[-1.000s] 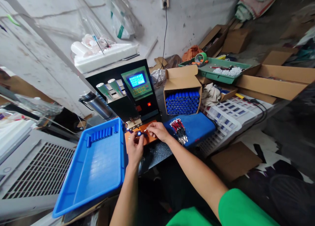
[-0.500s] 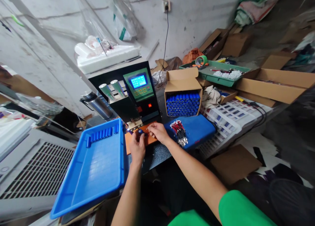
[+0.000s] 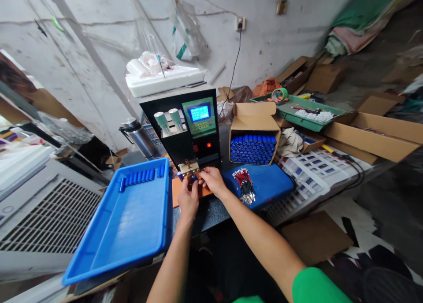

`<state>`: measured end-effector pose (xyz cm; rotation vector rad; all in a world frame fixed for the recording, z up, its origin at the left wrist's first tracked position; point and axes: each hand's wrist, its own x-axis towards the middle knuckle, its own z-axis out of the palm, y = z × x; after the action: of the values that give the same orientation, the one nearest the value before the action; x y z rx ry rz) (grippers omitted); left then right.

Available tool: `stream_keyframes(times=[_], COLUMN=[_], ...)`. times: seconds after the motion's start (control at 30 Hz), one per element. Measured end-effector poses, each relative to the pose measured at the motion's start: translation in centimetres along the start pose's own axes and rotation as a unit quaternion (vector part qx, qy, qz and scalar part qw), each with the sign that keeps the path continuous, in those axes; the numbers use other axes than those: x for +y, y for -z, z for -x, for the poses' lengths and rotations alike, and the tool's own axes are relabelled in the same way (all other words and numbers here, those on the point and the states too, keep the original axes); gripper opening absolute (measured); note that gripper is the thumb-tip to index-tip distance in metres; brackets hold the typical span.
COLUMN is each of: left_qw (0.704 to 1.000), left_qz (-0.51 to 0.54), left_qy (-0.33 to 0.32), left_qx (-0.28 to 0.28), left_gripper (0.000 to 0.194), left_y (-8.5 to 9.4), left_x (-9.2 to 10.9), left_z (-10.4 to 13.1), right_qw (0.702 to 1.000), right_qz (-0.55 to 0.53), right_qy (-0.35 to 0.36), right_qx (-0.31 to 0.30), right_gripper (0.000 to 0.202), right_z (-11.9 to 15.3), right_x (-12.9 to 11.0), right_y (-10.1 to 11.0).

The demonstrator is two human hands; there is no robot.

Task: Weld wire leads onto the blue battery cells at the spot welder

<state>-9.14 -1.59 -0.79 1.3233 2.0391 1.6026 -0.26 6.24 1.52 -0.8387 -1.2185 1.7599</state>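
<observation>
My left hand [image 3: 189, 201] is closed on a blue cylindrical battery cell [image 3: 194, 177], its end just under the copper-coloured electrodes [image 3: 188, 165] of a black spot welder [image 3: 207, 157]. Close by on the right, my right hand [image 3: 213, 181] pinches at the cell's end; whatever lies between its fingertips is too small to make out. Both hands are over an orange board [image 3: 205, 192]. Another blue cell [image 3: 180, 175] shows beside the electrodes, partly hidden. Red and black wire leads [image 3: 245, 185] lie bundled on a blue pad [image 3: 274, 182] to the right.
A blue tray [image 3: 164, 219] at left holds a row of blue cells [image 3: 142, 176]. Behind the pad stands an open carton [image 3: 253, 120] packed with cells. A steel flask [image 3: 142, 141] is left of the welder. Further right are a green tray [image 3: 312, 123] and white plastic crates [image 3: 302, 173].
Both hands have brought the cell forward, closer beneath the welder's electrodes. My fingers have drawn nearer together. The camera view has shifted slightly, so the scene sits further right and lower.
</observation>
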Motion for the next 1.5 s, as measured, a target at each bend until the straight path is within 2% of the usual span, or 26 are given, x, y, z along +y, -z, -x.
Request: stream_keyframes(times=[0.27,0.53,1.03,1.5], left_qw=[1.0,1.0,0.999,1.0], left_qz=[-0.004,-0.025,-0.031,-0.022], left_qy=[-0.007,0.009,0.008,0.011], left_qx=[-0.002,-0.002,0.006,-0.001], left_gripper=[0.036,0.038,0.036,0.036], left_y=[0.1,0.1,0.0,0.1], left_x=[-0.5,-0.3,-0.2,0.0], left_z=[-0.1,0.1,0.1,0.2], right_qw=[0.998,0.996,0.984,0.983], right_qz=[0.065,0.09,0.155,0.165], right_qy=[0.007,0.02,0.075,0.075], right_qx=[0.006,0.009,0.043,0.036], right_gripper=[0.006,0.009,0.009,0.011], right_z=[-0.7,-0.4,-0.3,-0.6], right_x=[0.7,0.4,1.3,2.0], right_y=[-0.4,-0.6,-0.6,-0.2])
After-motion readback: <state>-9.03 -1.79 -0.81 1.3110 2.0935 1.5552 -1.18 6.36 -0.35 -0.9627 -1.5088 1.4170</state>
